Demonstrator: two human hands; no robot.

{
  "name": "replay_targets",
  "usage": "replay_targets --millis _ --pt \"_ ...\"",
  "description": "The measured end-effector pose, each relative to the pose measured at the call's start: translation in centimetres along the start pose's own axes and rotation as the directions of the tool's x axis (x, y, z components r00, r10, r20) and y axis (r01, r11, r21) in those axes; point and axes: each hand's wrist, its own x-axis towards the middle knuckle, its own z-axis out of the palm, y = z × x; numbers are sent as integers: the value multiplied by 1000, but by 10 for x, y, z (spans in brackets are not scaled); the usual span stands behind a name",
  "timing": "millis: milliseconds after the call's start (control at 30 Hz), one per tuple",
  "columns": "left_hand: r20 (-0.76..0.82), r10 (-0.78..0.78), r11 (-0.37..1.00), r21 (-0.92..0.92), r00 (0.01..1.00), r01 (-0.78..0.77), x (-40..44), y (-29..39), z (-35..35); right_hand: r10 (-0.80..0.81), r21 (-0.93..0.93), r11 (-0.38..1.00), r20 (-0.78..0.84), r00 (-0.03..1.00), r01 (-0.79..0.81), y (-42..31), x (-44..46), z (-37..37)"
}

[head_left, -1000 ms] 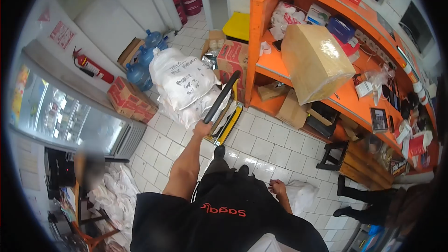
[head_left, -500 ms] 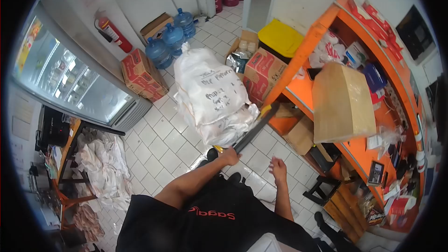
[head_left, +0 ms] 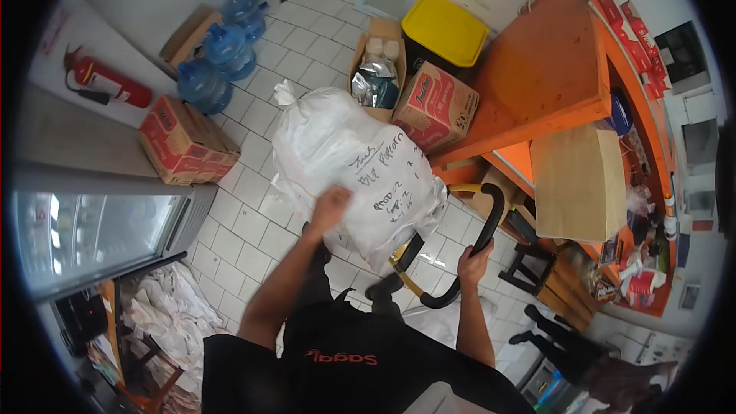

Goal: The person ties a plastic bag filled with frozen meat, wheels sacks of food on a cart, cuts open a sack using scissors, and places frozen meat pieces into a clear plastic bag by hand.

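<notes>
A large white sack (head_left: 349, 149) with black handwriting stands in front of me, tied in a knot at its top. My left hand (head_left: 331, 211) is over its near left side; motion blur hides its fingers, and I cannot tell if it touches. My right hand (head_left: 474, 264) is wrapped around the black handle (head_left: 491, 218) of a yellow-framed trolley. The handle curves out to the right of the sack, with part of the yellow frame (head_left: 399, 253) against the sack's near edge. The trolley's base is hidden.
Cardboard boxes (head_left: 437, 103) and a yellow-lidded bin (head_left: 445, 27) stand beyond the sack. An orange counter (head_left: 537, 54) holds a brown paper-covered block (head_left: 579, 184). Water bottles (head_left: 203, 84), a red carton (head_left: 176, 138) and a glass-door fridge (head_left: 100, 238) are left. Another person's legs (head_left: 552, 341) show right.
My left hand has left the trolley handle and moved over the sack. My right hand, open in the air before, now grips the handle, which has swung right and toward me.
</notes>
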Motion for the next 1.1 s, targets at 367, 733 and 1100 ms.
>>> replay_targets --millis 367,733,1100 --pt "95 -195 904 403 976 142 -6 -45 -138 95 -143 990 597 797 -10 -38 -169 77" --pt "808 -323 891 435 493 -131 -68 -38 -34 -1 261 815 894 449 -518 -35 -284 2" --pt "775 -501 854 368 -386 -369 -172 -94 99 147 -160 987 864 481 -13 61 -307 -25"
